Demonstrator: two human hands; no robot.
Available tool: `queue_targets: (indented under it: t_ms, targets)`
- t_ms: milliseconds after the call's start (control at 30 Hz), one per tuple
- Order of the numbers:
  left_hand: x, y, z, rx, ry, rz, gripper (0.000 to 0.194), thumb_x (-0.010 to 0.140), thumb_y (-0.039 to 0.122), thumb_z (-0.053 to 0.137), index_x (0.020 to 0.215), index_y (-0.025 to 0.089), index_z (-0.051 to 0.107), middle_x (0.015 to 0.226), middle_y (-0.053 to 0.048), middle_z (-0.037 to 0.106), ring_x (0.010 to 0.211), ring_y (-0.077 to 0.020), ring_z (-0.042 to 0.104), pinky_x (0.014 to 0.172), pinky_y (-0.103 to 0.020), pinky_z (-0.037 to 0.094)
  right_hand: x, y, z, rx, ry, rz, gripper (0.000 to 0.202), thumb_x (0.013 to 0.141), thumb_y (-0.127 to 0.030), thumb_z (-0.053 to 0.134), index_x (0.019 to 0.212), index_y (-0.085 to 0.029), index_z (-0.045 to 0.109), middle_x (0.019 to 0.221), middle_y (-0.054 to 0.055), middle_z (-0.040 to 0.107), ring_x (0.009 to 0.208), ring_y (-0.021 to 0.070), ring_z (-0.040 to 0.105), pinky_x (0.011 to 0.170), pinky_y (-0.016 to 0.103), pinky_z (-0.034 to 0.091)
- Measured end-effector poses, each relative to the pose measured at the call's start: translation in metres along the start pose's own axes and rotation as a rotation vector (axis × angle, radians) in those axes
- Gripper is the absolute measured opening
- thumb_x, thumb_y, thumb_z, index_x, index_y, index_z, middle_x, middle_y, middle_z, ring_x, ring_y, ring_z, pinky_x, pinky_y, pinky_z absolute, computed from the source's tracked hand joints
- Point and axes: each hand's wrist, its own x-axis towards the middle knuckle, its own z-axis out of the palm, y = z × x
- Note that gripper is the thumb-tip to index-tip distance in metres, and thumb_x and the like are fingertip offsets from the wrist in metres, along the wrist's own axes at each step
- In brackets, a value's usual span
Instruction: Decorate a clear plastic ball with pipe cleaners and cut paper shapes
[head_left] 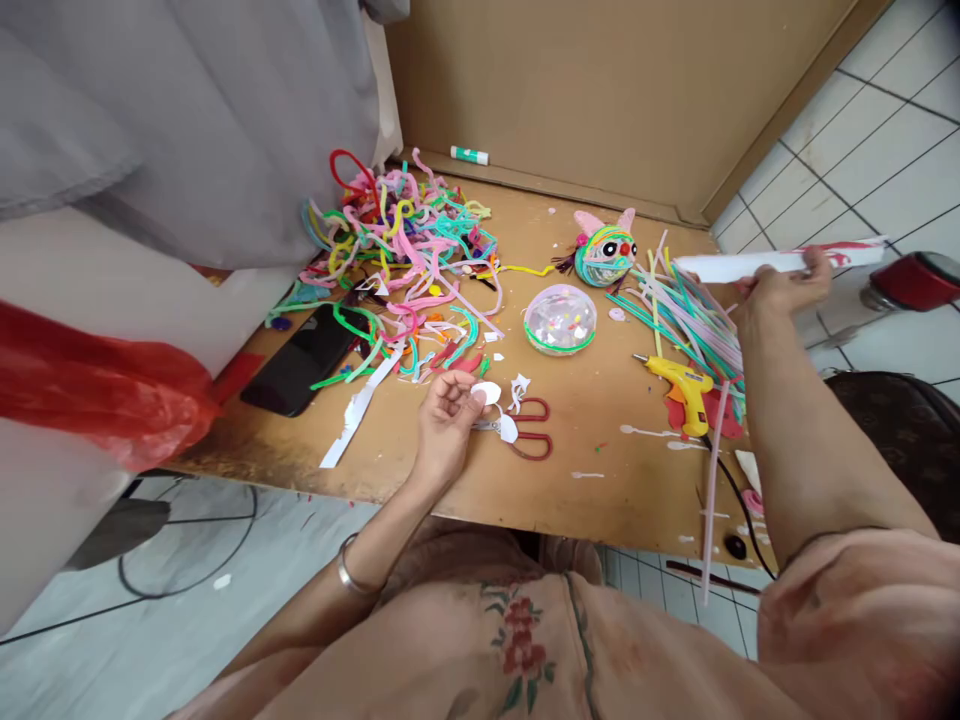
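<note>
White oval paper (487,393) is being pinched by the left hand (448,412), a red-marked sheet (712,268) by the right hand (784,287). Coloured scraps (575,323) are being held in a clear bowl (561,349).

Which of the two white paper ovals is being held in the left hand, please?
The upper oval, pinched by the left hand; the lower oval is over the scissors, beside their red handles.

Can't read a word here: only seeing blurred red print on the white paper (720,267), tiny marks on the small tube (469,155).
</note>
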Motion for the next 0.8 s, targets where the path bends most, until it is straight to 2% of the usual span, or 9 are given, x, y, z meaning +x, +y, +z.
queue_targets:
  t_ms: [100, 200, 267, 333, 433, 500, 567, 667, 800]
  targets:
    - [-0.007, 0.001, 0.001, 0.131, -0.198, 0.095, 0.015, 0.079, 0.029, 0.07, 0.071, 0.018, 0.063, 0.085, -0.004, 0.065, 0.076, -0.0132, 0.062, 0.07, -0.026, 0.051, 0.002, -0.034, -0.012, 0.171, 0.168, 0.2, 0.064, 0.079, 0.004, 0.03, 0.141, -0.008, 0.025, 0.127, 0.024, 0.054, 0.082, 0.0135, 0.069, 0.061, 0.027, 0.05]
    - [-0.016, 0.004, 0.01, 0.308, -0.508, 0.202, 0.019, 0.085, 0.021, 0.059, 0.069, 0.018, 0.068, 0.083, -0.007, 0.067, 0.083, -0.0163, 0.064, 0.081, -0.031, 0.05, -0.005, -0.067, -0.027, 0.342, 0.162, 0.085, 0.057, 0.08, -0.003, 0.04, 0.137, -0.008, 0.037, 0.12, 0.019, 0.062, 0.066, 0.0072, 0.067, 0.052, 0.021, 0.042]
    - [-0.021, 0.007, 0.02, 0.371, -0.614, 0.221, 0.021, 0.085, 0.018, 0.055, 0.069, 0.018, 0.07, 0.081, -0.007, 0.067, 0.084, -0.0164, 0.064, 0.082, -0.031, 0.05, -0.021, -0.086, -0.039, 0.448, 0.116, -0.047, 0.052, 0.082, -0.011, 0.043, 0.134, -0.009, 0.046, 0.112, 0.014, 0.066, 0.056, 0.0035, 0.061, 0.049, 0.022, 0.037]
    - [-0.023, 0.011, 0.028, 0.348, -0.611, 0.16, 0.019, 0.083, 0.022, 0.057, 0.071, 0.017, 0.07, 0.082, -0.008, 0.068, 0.084, -0.017, 0.064, 0.077, -0.029, 0.052, -0.051, -0.103, -0.054, 0.593, 0.039, -0.198, 0.044, 0.081, -0.017, 0.052, 0.124, -0.013, 0.056, 0.096, 0.006, 0.07, 0.049, 0.0013, 0.055, 0.049, 0.024, 0.037]
    - [-0.021, 0.013, 0.036, 0.215, -0.491, -0.066, 0.02, 0.078, 0.034, 0.065, 0.075, 0.016, 0.071, 0.083, -0.008, 0.069, 0.074, -0.016, 0.064, 0.065, -0.027, 0.053, -0.12, -0.126, -0.079, 0.814, -0.161, -0.339, 0.04, 0.067, -0.013, 0.073, 0.105, -0.019, 0.066, 0.08, 0.001, 0.068, 0.057, 0.0072, 0.057, 0.056, 0.027, 0.046]
    - [-0.02, 0.014, 0.036, 0.145, -0.42, -0.197, 0.024, 0.073, 0.039, 0.069, 0.077, 0.015, 0.072, 0.078, -0.006, 0.069, 0.065, -0.0135, 0.061, 0.062, -0.027, 0.052, -0.169, -0.135, -0.093, 0.844, -0.295, -0.268, 0.04, 0.065, -0.016, 0.078, 0.103, -0.021, 0.068, 0.09, 0.004, 0.069, 0.075, 0.0133, 0.064, 0.069, 0.032, 0.052]
    - [-0.02, 0.016, 0.036, 0.106, -0.41, -0.261, 0.025, 0.068, 0.037, 0.073, 0.079, 0.015, 0.072, 0.073, -0.004, 0.068, 0.061, -0.0122, 0.06, 0.064, -0.027, 0.051, -0.208, -0.136, -0.101, 0.773, -0.35, -0.193, 0.038, 0.068, -0.022, 0.079, 0.104, -0.024, 0.068, 0.095, 0.004, 0.069, 0.079, 0.0159, 0.065, 0.072, 0.035, 0.054]
    - [-0.025, 0.021, 0.033, 0.049, -0.502, -0.309, 0.026, 0.065, 0.028, 0.072, 0.088, 0.015, 0.074, 0.077, -0.003, 0.07, 0.068, -0.0133, 0.062, 0.073, -0.028, 0.051, -0.239, -0.126, -0.103, 0.66, -0.304, -0.167, 0.035, 0.071, -0.031, 0.078, 0.104, -0.026, 0.067, 0.089, 0.002, 0.066, 0.07, 0.0148, 0.06, 0.063, 0.033, 0.053]
    - [-0.032, 0.026, 0.032, -0.038, -0.619, -0.341, 0.029, 0.067, 0.032, 0.071, 0.092, 0.017, 0.076, 0.098, -0.006, 0.071, 0.083, -0.0157, 0.063, 0.08, -0.028, 0.051, -0.251, -0.108, -0.098, 0.647, -0.265, -0.141, 0.033, 0.073, -0.03, 0.076, 0.105, -0.026, 0.067, 0.083, 0.0, 0.061, 0.063, 0.0123, 0.055, 0.058, 0.029, 0.049]
